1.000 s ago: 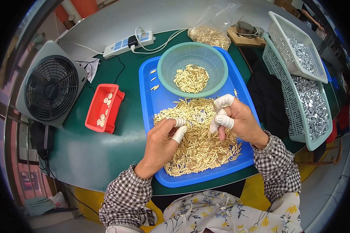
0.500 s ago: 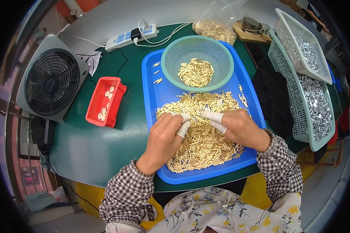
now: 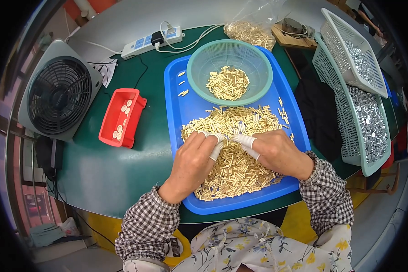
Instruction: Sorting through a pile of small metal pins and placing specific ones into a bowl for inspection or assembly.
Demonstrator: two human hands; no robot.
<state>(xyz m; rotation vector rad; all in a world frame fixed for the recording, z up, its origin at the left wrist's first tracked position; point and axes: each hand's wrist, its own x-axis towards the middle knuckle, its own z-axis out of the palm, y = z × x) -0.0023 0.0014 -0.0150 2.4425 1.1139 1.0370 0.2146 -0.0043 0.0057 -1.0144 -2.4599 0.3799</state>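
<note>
A heap of small brass-coloured pins covers much of a blue tray. Over the heap's middle, my left hand and my right hand come close together, with white finger cots on several fingertips. Each hand has its thumb and fingers pinched together. Whatever lies between the fingertips is too small to tell from the pins behind. At the tray's far end stands a green mesh basket with a smaller pile of brass pins in it. A few loose pins lie left of the basket.
Left of the tray sits a red bin with several finger cots, beyond it a grey fan. A power strip and a bag of pins are at the back. Baskets of silvery parts stand at right beside black cloth.
My fingertips have drawn slightly nearer each other, the right hand shifting a little to the left. The rest of the scene looks the same.
</note>
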